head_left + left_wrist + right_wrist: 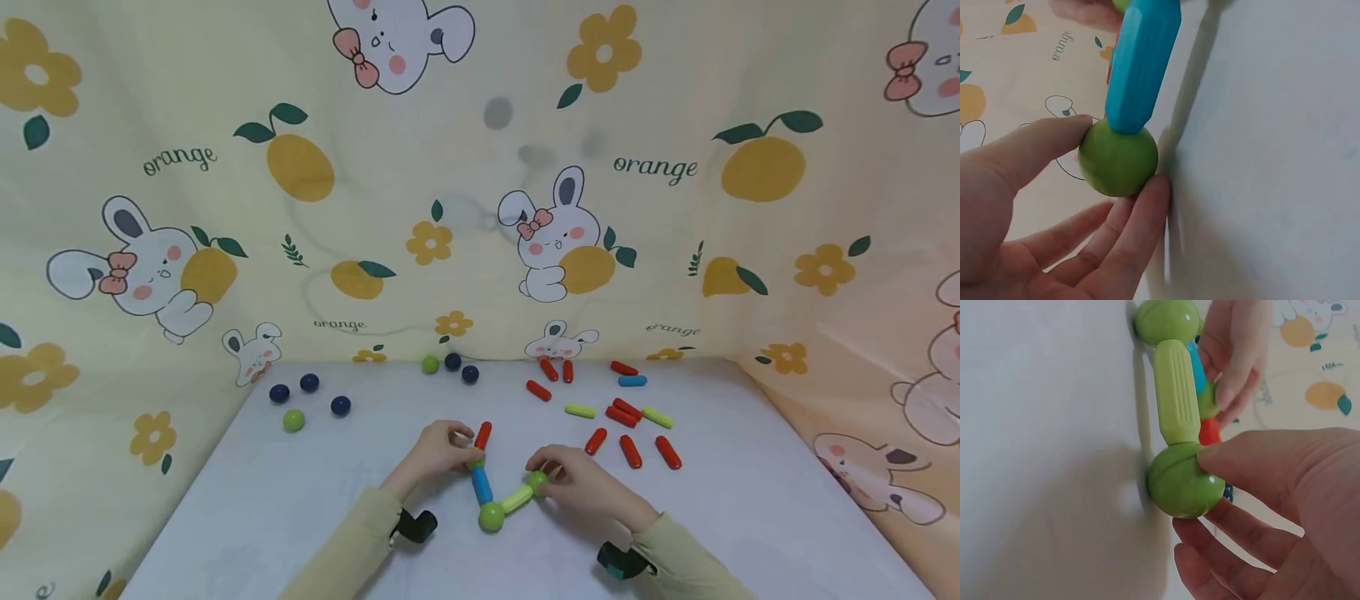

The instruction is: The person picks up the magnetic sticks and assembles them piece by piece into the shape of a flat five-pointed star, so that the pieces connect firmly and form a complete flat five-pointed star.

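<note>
A joined chain of rods and balls lies on the white table, bent in a V. Its corner is a green ball [491, 517], from which a blue rod [482, 486] and a light green rod [517, 499] run outward. My left hand [438, 450] pinches the green ball [1117, 159] at the blue rod's far end between thumb and fingers. A red rod [483, 435] extends beyond that ball. On the other arm of the V, my right hand [581, 479] holds the end green ball [1186, 481] with thumb and fingertips.
Dark blue balls [310, 383] and a green ball [293, 420] lie at the left. Another small group of balls [470, 374] sits at the back. Several loose red rods [630, 452], some light green rods [580, 410] and a blue rod [632, 381] lie at the right. Behind hangs a printed cloth [465, 150].
</note>
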`<state>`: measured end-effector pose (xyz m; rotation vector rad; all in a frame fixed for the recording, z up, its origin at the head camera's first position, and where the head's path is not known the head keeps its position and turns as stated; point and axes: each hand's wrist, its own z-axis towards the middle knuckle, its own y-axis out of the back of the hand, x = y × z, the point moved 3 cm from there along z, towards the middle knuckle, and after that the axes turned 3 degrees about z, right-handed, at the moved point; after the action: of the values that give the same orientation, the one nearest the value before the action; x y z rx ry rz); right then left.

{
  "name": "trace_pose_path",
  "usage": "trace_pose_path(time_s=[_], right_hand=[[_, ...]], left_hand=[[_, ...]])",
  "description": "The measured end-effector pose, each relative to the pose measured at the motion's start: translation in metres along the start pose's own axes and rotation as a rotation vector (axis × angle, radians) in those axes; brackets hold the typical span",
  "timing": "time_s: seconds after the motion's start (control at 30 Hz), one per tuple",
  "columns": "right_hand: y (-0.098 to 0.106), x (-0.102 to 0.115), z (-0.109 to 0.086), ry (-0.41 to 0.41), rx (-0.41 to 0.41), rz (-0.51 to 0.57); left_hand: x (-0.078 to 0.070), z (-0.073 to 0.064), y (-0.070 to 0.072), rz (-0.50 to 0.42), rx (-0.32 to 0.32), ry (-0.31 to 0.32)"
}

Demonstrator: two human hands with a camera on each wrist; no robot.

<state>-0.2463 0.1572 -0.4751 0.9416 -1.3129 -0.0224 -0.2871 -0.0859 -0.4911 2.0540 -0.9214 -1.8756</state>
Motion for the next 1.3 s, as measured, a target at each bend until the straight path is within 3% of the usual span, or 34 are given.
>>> trace_pose_path(time_s=[0.3, 0.57, 0.8, 0.93, 1.1, 1.3], right_hand=[[0.013, -0.013, 0.015, 0.027, -0.08, -0.053], [0.021, -0.02, 0.035, 0.031, -0.103, -0.066], [0.032, -0.027, 0.047, -0.026, -0.102, -0.046], [0.037, -0.03, 0.049, -0.046, -0.1, -0.033], [0.041, -0.023, 0.044, -0.018, -0.154, -0.033], [0.034, 0.006, 0.033, 0.065, -0.18, 0.008]], left_hand=[[0.0, -0.013, -0.004, -0.009, 0.021, -0.013], [0.002, -0.021, -0.007, -0.048, -0.045, -0.025], [0.007, -0.021, -0.011, -0.326, -0.008, -0.028], [0.008, -0.022, -0.013, -0.408, 0.007, -0.019], [0.007, -0.022, -0.015, -0.441, 0.035, -0.019], [0.006, -0.019, -0.019, -0.431, 0.028, -0.008]])
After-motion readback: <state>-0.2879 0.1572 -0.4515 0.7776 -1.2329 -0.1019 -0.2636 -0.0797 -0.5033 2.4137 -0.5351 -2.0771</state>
